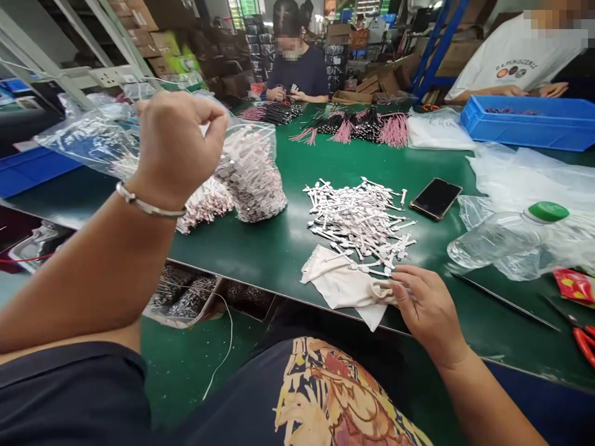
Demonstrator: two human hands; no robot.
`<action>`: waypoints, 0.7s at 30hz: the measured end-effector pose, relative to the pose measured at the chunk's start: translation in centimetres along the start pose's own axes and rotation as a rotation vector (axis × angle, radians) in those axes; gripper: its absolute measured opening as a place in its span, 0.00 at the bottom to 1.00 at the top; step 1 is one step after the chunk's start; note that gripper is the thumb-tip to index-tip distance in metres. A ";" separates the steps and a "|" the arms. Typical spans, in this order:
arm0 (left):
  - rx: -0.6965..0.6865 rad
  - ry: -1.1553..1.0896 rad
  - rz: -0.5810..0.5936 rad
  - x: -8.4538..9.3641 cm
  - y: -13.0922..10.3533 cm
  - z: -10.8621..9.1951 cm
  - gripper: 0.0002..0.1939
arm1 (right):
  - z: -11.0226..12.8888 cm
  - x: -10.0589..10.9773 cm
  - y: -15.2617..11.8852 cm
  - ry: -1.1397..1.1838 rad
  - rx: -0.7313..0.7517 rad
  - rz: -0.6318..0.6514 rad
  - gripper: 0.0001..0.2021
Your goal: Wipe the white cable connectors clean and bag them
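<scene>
My left hand [179,145] is raised at the left, fingers curled; whatever it may hold is hidden. Behind and beside it stands a clear bag packed with small white pieces [255,176], and a loose heap of them [209,201] lies below. My right hand [425,310] is at the table's front edge, thumb and fingers closed on the edge of a cream cloth [337,279]. Just beyond the cloth lies a spread pile of small white connector pieces [357,214], a few of them touching the cloth.
On the green table [307,161] are a phone [436,198], a bottle with a green cap [502,235], tweezers [506,301], red-handled scissors [583,341], a blue bin [530,127] and pink and black wires [357,127]. Two people sit across the table.
</scene>
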State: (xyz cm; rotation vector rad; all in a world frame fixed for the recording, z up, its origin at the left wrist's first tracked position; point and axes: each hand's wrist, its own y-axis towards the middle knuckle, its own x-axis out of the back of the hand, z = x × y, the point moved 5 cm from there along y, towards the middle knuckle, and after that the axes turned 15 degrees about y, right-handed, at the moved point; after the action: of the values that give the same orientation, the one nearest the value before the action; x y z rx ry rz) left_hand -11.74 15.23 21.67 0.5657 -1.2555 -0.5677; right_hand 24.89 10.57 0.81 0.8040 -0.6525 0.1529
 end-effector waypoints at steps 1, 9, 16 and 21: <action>-0.031 -0.006 -0.047 0.2 -0.9 -1.8 0.19 | 0.0 0.0 0.1 0.003 -0.010 -0.007 0.07; -0.678 -0.168 0.541 -10.1 -8.1 -15.0 0.15 | -0.1 0.2 0.2 0.002 -0.078 -0.070 0.04; -0.583 -0.224 0.658 -14.1 -6.0 -15.4 0.34 | -0.1 0.4 0.3 0.006 -0.087 -0.095 0.04; -0.726 -0.224 0.630 -13.4 -6.0 -17.1 0.22 | -0.2 0.4 0.4 0.011 -0.087 -0.100 0.04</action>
State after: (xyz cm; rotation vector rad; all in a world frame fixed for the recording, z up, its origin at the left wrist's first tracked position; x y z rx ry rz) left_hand 1.56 21.28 4.45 -0.5019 -1.2436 -0.5057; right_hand 25.16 10.93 1.24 0.7497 -0.6035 0.0377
